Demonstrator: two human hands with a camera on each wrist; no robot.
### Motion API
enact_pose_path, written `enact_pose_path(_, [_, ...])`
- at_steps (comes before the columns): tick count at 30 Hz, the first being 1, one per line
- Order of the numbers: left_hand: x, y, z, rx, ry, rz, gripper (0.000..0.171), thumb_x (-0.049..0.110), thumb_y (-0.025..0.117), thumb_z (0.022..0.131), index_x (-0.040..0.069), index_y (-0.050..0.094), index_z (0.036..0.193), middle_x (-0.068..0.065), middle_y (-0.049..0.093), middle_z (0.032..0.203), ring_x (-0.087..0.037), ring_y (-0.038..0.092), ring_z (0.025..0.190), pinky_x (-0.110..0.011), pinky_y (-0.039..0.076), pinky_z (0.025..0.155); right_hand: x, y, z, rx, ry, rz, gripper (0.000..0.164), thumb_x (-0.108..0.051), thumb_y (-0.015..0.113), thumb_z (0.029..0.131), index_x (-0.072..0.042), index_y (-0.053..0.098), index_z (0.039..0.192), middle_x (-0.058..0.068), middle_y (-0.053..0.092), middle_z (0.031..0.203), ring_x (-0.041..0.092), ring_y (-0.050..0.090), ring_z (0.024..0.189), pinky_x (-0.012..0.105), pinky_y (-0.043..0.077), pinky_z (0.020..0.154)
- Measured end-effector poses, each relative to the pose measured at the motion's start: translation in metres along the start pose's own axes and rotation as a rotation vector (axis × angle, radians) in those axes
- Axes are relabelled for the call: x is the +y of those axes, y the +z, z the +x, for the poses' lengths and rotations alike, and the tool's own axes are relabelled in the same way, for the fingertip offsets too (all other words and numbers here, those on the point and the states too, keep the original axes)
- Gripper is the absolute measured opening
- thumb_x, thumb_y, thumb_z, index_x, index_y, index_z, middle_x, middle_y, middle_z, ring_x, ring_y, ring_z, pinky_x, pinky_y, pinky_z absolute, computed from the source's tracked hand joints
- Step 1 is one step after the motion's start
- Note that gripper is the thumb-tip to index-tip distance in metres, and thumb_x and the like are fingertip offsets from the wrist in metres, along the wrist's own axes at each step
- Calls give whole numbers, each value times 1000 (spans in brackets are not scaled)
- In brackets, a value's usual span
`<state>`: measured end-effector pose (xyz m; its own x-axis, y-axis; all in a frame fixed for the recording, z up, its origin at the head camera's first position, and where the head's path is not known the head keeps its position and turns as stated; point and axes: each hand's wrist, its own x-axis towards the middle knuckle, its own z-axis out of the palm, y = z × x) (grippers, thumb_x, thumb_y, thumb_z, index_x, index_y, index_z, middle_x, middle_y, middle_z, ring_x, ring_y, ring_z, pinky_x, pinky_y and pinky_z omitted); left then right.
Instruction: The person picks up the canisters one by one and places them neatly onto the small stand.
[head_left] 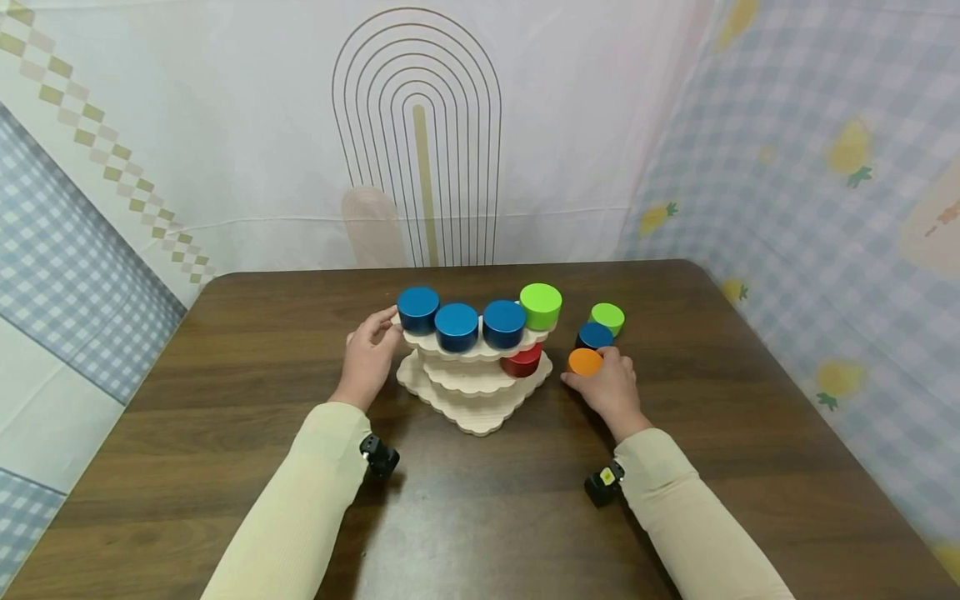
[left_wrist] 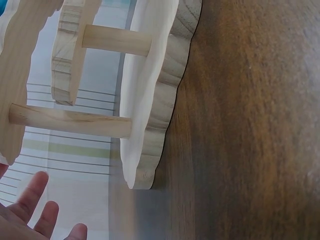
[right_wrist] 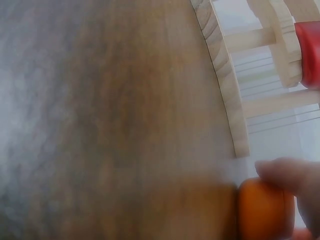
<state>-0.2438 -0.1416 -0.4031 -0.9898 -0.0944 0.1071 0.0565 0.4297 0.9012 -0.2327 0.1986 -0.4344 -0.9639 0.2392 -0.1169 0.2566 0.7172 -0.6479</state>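
A three-tiered wooden stand with scalloped edges stands mid-table. Along its top tier sit three blue cylinders and a green cylinder; a red cylinder is on the middle tier. At the top tier's left corner, my left hand pinches the edge with thumb and index finger. In the left wrist view its other fingers spread out below that tier. My right hand grips an orange cylinder between thumb and fingers, to the right of the stand.
Behind the orange cylinder, another blue cylinder and another green cylinder stand in a row on the brown wooden table. Round dowels hold the tiers apart. Patterned cloth hangs behind the table and along its sides.
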Motion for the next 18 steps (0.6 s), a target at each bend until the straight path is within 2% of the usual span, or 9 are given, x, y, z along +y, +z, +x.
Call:
enact_pose_path(6, [1,0,0,3,-2,-13,44,30,49,99,15,51,140,-16,52,136,-34,29,133,-55,27,108,-1,-2,-1,-4,10,-35,81,-38,72,83,4,33,141,30,36,130,42,43,112,59,42,91])
enact_pose_path(18, [0,1,0,6,-3,-34,44,29,49,99,15,51,140,-17,52,135,-33,29,133,-54,27,108,-11,-12,-20,18,-92,-86,74,-37,73,82,1,40,137,26,40,122,40,49,103,55,47,83])
